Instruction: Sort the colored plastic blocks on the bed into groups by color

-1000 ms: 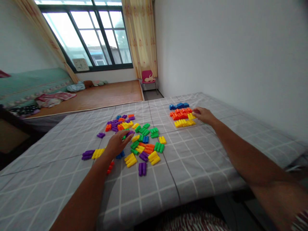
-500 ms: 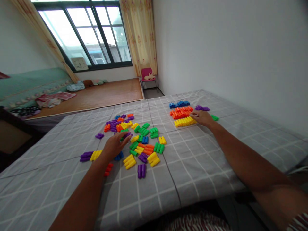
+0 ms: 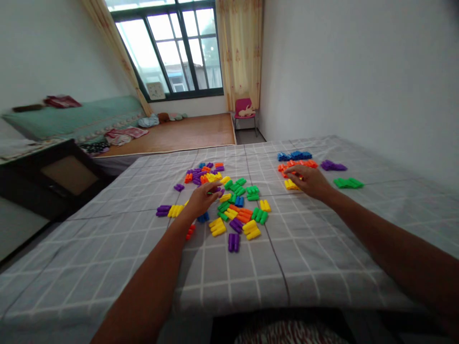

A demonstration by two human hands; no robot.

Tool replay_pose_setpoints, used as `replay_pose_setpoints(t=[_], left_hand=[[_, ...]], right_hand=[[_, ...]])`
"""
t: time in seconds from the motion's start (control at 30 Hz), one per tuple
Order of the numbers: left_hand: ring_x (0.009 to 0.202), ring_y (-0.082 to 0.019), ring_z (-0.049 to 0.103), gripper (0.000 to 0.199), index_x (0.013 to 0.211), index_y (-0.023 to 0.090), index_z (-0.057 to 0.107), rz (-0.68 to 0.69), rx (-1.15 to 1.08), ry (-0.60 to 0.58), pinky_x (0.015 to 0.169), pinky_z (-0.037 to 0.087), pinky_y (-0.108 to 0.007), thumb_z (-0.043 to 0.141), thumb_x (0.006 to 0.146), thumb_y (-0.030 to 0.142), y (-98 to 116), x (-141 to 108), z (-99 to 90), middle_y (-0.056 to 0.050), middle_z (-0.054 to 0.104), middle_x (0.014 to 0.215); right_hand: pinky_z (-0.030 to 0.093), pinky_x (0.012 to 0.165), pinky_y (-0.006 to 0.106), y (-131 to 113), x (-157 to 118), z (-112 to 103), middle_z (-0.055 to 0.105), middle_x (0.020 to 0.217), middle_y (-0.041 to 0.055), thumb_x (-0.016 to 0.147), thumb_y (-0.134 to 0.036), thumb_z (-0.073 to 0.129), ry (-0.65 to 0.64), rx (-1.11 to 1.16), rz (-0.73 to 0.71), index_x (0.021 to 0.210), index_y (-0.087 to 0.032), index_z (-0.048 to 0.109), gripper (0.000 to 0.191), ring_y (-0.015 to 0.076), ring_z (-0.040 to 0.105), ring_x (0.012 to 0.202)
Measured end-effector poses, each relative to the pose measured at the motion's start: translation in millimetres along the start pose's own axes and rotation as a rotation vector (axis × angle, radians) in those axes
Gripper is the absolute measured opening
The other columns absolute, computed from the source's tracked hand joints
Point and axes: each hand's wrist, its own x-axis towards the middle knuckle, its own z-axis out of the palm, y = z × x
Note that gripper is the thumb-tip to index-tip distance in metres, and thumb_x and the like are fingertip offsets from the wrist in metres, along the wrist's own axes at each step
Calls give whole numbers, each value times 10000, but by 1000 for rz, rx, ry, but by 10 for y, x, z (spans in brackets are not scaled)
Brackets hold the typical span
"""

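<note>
My left hand [image 3: 202, 198] hovers at the scattered pile of plastic building pieces, thumb and forefinger apart over a purple piece [image 3: 220, 191]. Part of the pile lies hidden behind that hand. On the right, my right hand [image 3: 311, 181] reaches over the sorted rows with its fingers stretched leftward and apart. Beneath it are a row of orange pieces [image 3: 300, 164] and a row of yellow pieces [image 3: 291, 185], both partly covered. Neither hand visibly holds a piece.
Behind the orange row sits a blue group [image 3: 295, 155]; purple [image 3: 333, 166] and green [image 3: 348, 183] groups lie to its right. A loose purple piece [image 3: 234, 242] is nearest me. A grey checked cloth [image 3: 244, 282] covers the surface, with a wall [image 3: 358, 71] on the right.
The view has swung left, so everything sits further right. My right hand has shifted left across the yellow row, uncovering the green group. The left hand remains by the pile.
</note>
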Motion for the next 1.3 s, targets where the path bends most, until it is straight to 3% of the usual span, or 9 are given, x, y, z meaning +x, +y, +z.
replay_pose_setpoints(t=[0.17,0.27,0.47,0.6,0.7,0.83,1.03,1.13,1.3], left_hand=[[917,-241,671,350,1082,194,715,-118,303,73,847,514,-355,520,882,403,-288,-14,-142,-86,737,971],[1026,-244,639,294,1052,186,729,-84,379,74,946,482,-369,538,851,285,-451,-21,-165,-104,714,1064],[1057,-231,614,284,1026,184,736,-64,379,81,993,461,-383,513,852,213,-520,-34,-84,-105,699,1088],[1046,-230,613,275,1004,198,740,-58,371,79,990,459,-385,512,851,200,-512,-35,-80,-93,702,1078],[1042,-228,615,285,1009,198,740,-58,395,76,982,462,-374,498,857,205,-524,-33,-88,-92,702,1074],[1046,-223,619,292,997,183,740,-59,396,79,989,460,-360,485,857,206,-527,-31,-90,-99,702,1083],[1040,-218,623,311,1004,197,732,-44,441,47,980,467,-352,457,860,227,-516,-16,-94,-81,710,1075],[1037,-230,626,328,1013,183,731,-19,465,43,984,464,-362,449,854,233,-554,15,-89,-92,715,1070],[995,-243,634,344,1019,179,731,-12,482,53,946,481,-374,442,857,272,-629,51,-74,-98,720,1043]], right_hand=[[489,735,292,-601,238,490,720,999,66,895,-327,515,-216,122,-219,1046,-205,686,259,171,643,767],[482,833,311,-844,534,859,717,1076,69,884,-250,525,-262,81,-292,1089,-199,680,262,193,655,910],[466,913,315,-1257,1150,1481,668,1243,111,895,-278,571,-388,-98,-187,1266,-182,622,387,239,632,1093],[485,819,298,-1442,1338,1603,728,1104,77,824,-322,673,-546,-171,-177,1063,-207,724,270,262,664,1012],[472,767,271,-1490,1357,1526,732,1065,81,830,-374,663,-459,-169,-215,1029,-188,709,276,231,668,958],[443,690,252,-1348,1230,1226,737,973,83,903,-455,543,-291,-115,-194,1090,-172,662,359,187,670,825],[407,590,226,-625,727,468,728,811,23,942,-461,441,-372,-56,-35,1010,-191,660,354,113,620,555],[391,578,236,-214,405,107,722,802,48,927,-475,446,-342,-167,49,942,-175,677,378,141,634,621],[384,589,258,158,-52,-128,725,796,56,910,-449,466,-399,-329,143,900,-195,705,350,177,642,698]])
